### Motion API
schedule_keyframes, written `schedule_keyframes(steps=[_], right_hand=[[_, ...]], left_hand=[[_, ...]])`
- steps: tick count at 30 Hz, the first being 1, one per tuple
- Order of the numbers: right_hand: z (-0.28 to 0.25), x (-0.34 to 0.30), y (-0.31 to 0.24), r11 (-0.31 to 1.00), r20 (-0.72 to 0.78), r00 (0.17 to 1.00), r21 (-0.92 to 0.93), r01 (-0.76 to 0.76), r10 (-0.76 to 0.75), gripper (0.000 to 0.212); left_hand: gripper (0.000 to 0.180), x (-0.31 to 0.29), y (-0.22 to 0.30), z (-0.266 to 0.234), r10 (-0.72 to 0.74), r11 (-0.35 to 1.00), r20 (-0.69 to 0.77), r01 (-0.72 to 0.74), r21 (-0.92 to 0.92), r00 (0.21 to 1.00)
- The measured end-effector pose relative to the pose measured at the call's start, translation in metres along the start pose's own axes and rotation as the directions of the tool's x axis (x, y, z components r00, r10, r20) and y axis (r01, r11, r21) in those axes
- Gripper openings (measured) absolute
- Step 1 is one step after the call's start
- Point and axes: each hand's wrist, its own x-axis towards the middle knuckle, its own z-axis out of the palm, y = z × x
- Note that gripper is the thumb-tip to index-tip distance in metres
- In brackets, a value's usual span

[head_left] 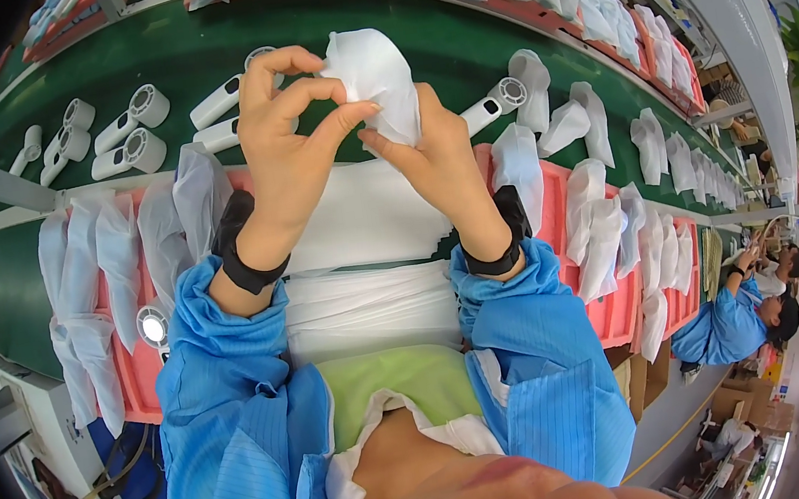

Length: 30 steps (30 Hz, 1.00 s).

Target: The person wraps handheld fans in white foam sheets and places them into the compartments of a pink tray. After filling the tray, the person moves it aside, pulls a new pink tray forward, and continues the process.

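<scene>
Holding up a white pouch (375,79) at twelve o'clock over the green tabletop (178,65), pinching its left side in the left fingers (316,90) and gripping its lower right in the right fingers (395,152). Flanked by bare white devices (114,133) at ten, wrapped pieces (587,203) at three.

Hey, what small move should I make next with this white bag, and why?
Perhaps gently straighten the left edge of the white bag with your left hand while your right hand holds steady: the left touches that side, the right grips the lower right, and the bag looks slightly creased. What's inside isn't clear.
</scene>
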Motion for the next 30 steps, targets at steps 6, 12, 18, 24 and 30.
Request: schedule_keyframes(steps=[6,12,18,24,30], right_hand=[[0.001,-0.001,-0.001,1.000,-0.029,1.000,0.012,0.011,-0.011,0.031],[-0.005,0.001,0.032,0.961,0.306,0.948,0.222,-0.165,0.092,0.031],[0.028,0.030,0.095,0.842,0.051,0.925,-0.435,-0.320,0.377,0.043],[0.041,0.025,0.138,0.683,0.006,0.985,-0.722,-0.115,0.172,0.037],[-0.051,0.058,0.096,0.623,-0.022,0.992,-0.776,-0.095,0.125,0.045]], left_hand=[[0.019,-0.001,0.009,-0.005,-0.069,0.997,0.057,0.066,0.042,0.996],[0.019,0.013,-0.040,-0.011,-0.567,0.567,0.307,0.632,-0.529,0.765],[0.019,-0.026,-0.055,0.024,-0.348,0.937,0.152,0.340,0.077,0.925],[0.028,-0.099,-0.052,0.052,-0.224,0.968,0.646,0.087,0.237,0.729],[0.027,-0.110,-0.057,0.050,-0.176,0.970,0.706,-0.003,0.244,0.686]])
